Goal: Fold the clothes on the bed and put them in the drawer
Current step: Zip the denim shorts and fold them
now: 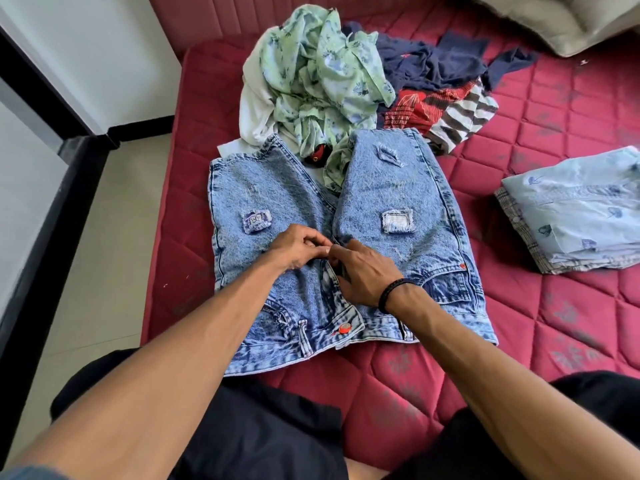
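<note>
A pair of blue acid-wash denim shorts [398, 199] lies flat on the red quilted mattress [554, 306], waistband toward me, with patches on both legs and an orange button at the waist. My left hand [298, 249] and my right hand [363, 271] meet over the fly, just below the crotch, fingers curled and pinching the denim there. The right wrist wears a black braided band. Behind the shorts sits a heap of unfolded clothes: a green floral garment [311, 74], a navy one [433, 60], and a red and striped one [446, 109].
A folded stack of light blue printed clothes [581, 209] rests at the right edge of the bed. A grey pillow [561, 19] lies at the top right. Left of the mattress is pale tiled floor [100, 265] and a black frame along a white wall.
</note>
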Demonstrator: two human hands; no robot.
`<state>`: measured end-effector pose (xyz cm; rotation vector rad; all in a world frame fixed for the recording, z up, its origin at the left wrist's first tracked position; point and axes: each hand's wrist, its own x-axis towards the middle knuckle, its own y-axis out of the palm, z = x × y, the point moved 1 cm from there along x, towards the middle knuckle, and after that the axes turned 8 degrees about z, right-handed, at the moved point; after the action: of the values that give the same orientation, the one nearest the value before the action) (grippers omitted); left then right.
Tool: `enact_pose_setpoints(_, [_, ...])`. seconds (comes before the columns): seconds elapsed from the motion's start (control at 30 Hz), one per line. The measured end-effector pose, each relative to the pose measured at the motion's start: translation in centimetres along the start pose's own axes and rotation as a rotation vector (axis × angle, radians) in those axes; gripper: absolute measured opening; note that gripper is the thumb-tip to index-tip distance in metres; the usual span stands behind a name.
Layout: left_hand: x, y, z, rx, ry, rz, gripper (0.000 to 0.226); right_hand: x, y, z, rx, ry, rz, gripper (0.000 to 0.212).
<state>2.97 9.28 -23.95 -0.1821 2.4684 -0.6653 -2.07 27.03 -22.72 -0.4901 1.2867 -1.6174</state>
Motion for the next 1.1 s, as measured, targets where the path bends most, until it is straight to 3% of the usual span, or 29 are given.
enact_pose_setpoints(0.2, [0.1,0.2,0.3,-0.033,-0.004,0.016,0.014,0.5,0.1,-0.1,0.035,0.028,-0.002,0.003])
enact_pose_setpoints(0.33, [0.1,0.1,0.5,-0.076,0.006,0.061,0.048,-0.3,1.1,-0.3,0.102,0.026,-0.136,0.005])
enact_pose_setpoints(0.43, [0.2,0.3,0.8,-0.132,0.03,0.05,0.073,-0.7,1.9,-0.4,0.178,0.012,-0.236,0.024])
enact_pose_setpoints(0.5, [0.1,0.6,0.6,-0.136,0.012,0.019,0.072,-0.8,2.3,-0.6,0.196,-0.008,-0.267,0.025])
enact_pose_setpoints(0.67, [-0.2,1.4,0.1,-0.005,-0.011,-0.101,0.041,-1.0,2.7,-0.9,0.189,-0.038,-0.355,0.011])
enact_pose_setpoints(0.73, [-0.3,2.2,0.0,0.079,-0.022,-0.17,0.039,-1.4,2.4,-0.6,0.164,-0.052,-0.309,0.01])
enact_pose_setpoints(0.83, [-0.2,3.0,-0.1,0.141,-0.025,-0.286,0.037,-3.1,0.8,0.1,0.164,-0.14,-0.062,0.01])
enact_pose_setpoints(0.9, [-0.1,3.2,-0.1,0.164,-0.029,-0.3,0.038,-4.4,-0.5,0.5,0.173,-0.165,0.093,0.009])
enact_pose_setpoints(1.0, [-0.3,3.3,0.0,0.214,0.001,-0.299,0.038,-6.1,-1.9,0.2,0.191,-0.22,0.19,0.01])
enact_pose_setpoints(1.03, [-0.7,3.2,-0.2,0.261,0.014,-0.287,0.038,-6.9,-2.0,0.0,0.159,-0.247,0.248,0.014])
enact_pose_setpoints(1.1, [-2.3,3.1,-0.5,0.383,0.01,-0.206,0.049,-8.8,-1.3,-1.5,-0.061,-0.263,0.313,0.056])
